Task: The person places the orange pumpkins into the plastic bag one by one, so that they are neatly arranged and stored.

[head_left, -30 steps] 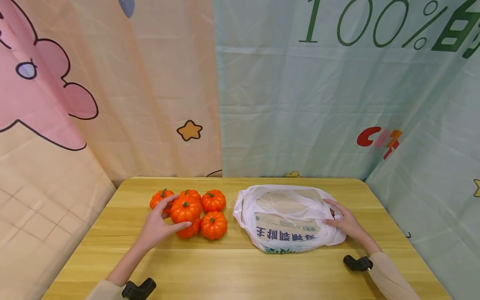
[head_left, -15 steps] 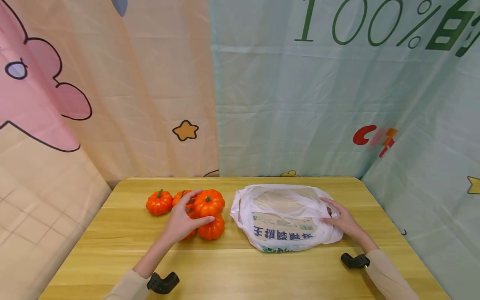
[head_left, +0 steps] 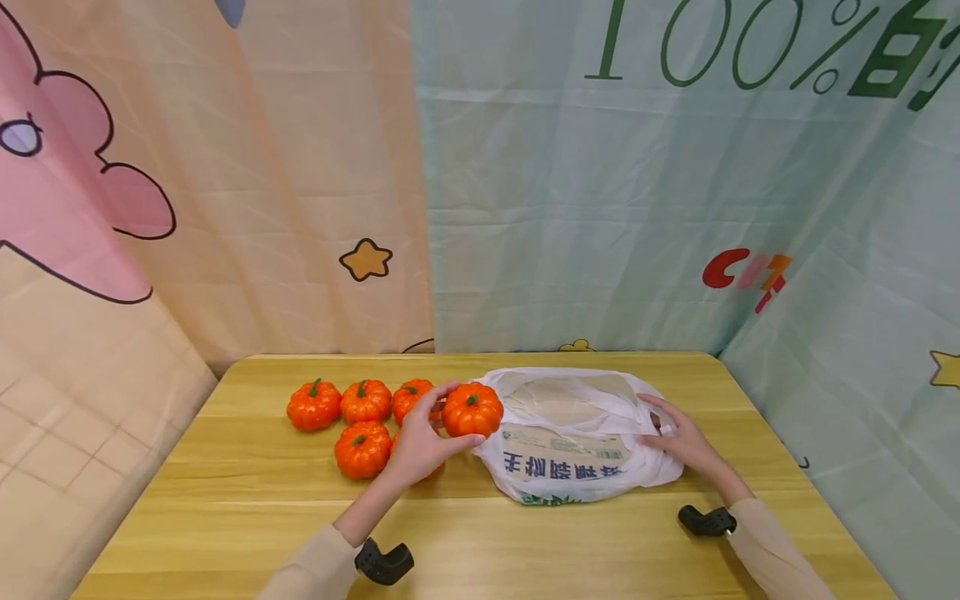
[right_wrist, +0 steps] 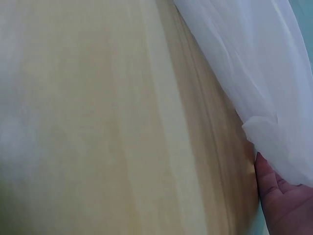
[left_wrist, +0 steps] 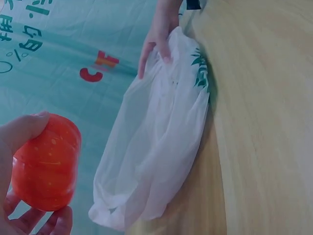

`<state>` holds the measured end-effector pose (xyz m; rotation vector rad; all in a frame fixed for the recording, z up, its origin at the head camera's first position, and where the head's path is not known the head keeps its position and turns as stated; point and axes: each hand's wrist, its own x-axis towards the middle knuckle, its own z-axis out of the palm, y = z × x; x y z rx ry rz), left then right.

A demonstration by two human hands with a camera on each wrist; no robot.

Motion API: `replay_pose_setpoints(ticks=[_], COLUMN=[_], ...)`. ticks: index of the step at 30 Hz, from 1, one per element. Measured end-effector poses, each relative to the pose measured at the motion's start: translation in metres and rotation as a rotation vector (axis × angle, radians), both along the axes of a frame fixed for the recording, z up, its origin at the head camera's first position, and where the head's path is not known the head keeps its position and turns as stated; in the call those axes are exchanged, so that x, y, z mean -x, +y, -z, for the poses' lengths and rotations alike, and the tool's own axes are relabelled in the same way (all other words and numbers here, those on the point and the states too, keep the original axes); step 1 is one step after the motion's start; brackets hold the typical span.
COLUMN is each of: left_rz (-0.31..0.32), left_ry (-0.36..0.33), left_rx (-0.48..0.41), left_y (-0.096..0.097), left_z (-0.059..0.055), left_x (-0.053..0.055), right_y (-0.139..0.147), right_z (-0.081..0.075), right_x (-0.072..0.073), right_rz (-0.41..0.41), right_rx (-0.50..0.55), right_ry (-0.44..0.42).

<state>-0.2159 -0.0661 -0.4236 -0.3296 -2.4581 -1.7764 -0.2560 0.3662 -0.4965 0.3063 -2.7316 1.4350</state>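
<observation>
My left hand holds a small orange pumpkin with a green stem, raised above the table. Thumb and fingers lie on opposite sides of the pumpkin in the left wrist view. A white plastic bag with printed characters and green leaves lies right of it, its mouth spread. My right hand holds the bag's right end, the plastic between thumb and fingers; in the right wrist view, white film partly covers those fingers. Several more pumpkins stand left of the left hand, which partly hides two.
The wooden table has a rounded back edge. Behind it and at both sides hang printed cloths. A black wrist device sits on the left wrist, another black device on the right.
My left hand has carried the pumpkin rightward, from above the other pumpkins to the bag's left end. The right hand stays at the bag's right end.
</observation>
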Motion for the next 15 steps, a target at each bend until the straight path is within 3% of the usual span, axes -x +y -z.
replay_pose_setpoints(ticks=[15], left_rz=[0.107], left_ry=[0.011], left_rx=[-0.058], left_y=[0.06], left_z=[0.012], left_x=[0.016], right_y=[0.001], right_z=[0.005], right_x=[0.001], right_rz=[-0.007], right_rx=[0.016], right_ry=[0.004])
